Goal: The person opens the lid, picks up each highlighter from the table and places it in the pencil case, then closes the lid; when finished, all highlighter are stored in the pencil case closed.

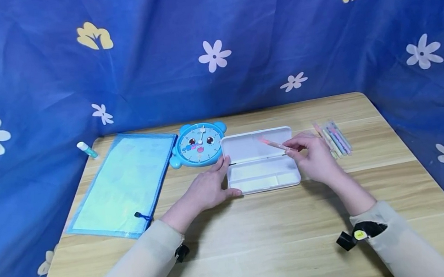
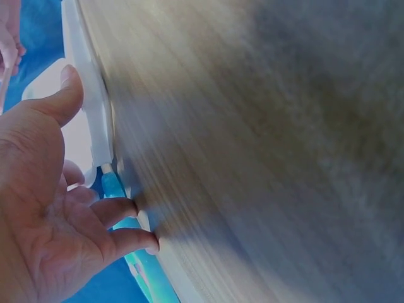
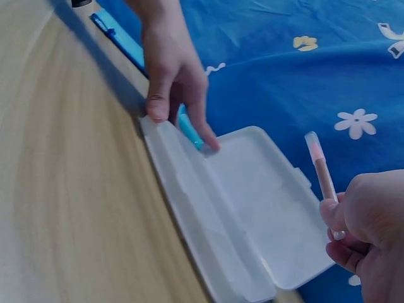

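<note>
A white pencil case [image 1: 244,148] lies with its lid raised at the middle of the table, its divided tray showing nothing inside. My left hand [image 1: 208,188] holds its left end, thumb at the front corner and fingers by the raised lid. My right hand [image 1: 315,157] pinches a pink marker [image 1: 277,144] with a clear cap between thumb and fingers, over the case's right side. In the right wrist view the marker [image 3: 325,180] points upward, capped end away from the hand. Several more coloured markers [image 1: 333,139] lie side by side just right of that hand.
A blue toy clock [image 1: 199,145] with a face sits behind my left hand. Left of it lies a blue zip folder [image 1: 124,187], with a glue stick [image 1: 88,150] near the table's far left corner. Blue flowered cloth [image 1: 256,79] hangs behind the wooden table [image 1: 244,256].
</note>
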A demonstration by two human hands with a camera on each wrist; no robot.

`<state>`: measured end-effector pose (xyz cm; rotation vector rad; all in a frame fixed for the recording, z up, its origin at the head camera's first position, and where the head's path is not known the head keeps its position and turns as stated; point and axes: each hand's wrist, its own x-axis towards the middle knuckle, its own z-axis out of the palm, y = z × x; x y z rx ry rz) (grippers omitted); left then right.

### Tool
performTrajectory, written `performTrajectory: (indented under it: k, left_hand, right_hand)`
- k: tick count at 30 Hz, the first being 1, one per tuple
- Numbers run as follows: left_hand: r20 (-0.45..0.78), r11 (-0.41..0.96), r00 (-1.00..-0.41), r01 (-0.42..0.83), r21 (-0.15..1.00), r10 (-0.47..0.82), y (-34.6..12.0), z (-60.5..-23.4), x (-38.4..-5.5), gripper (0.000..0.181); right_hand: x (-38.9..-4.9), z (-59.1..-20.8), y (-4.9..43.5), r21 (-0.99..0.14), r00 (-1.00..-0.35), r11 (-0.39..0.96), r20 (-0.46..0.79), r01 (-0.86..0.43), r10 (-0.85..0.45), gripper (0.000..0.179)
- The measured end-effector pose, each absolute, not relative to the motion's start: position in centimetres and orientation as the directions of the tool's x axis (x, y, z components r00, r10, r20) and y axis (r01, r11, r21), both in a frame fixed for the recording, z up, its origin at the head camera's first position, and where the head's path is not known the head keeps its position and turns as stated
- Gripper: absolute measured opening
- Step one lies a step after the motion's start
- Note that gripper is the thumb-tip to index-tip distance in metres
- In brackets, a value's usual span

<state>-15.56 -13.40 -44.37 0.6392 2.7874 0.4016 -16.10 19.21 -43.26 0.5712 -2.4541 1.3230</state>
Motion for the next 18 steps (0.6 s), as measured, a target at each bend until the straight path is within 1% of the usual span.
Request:
performTrajectory:
  k: [10,18]
  left_hand:
    - [-0.188,0.867,-0.873,0.377,0.325,0.45,-13.3,-44.3,-15.6,0.114]
    - [-0.191,0.869,-0.875,0.37,0.327,0.445,-13.3,-44.3,-15.4,0.115]
  right_hand:
    - [-16.6,-44.8,17.8,-0.68,-0.872,0.551,0.317,-0.484,-0.374,0.018]
    - [-17.0,-45.9,16.9,-0.641,-0.84,0.566,0.254,-0.518,-0.48,0.017]
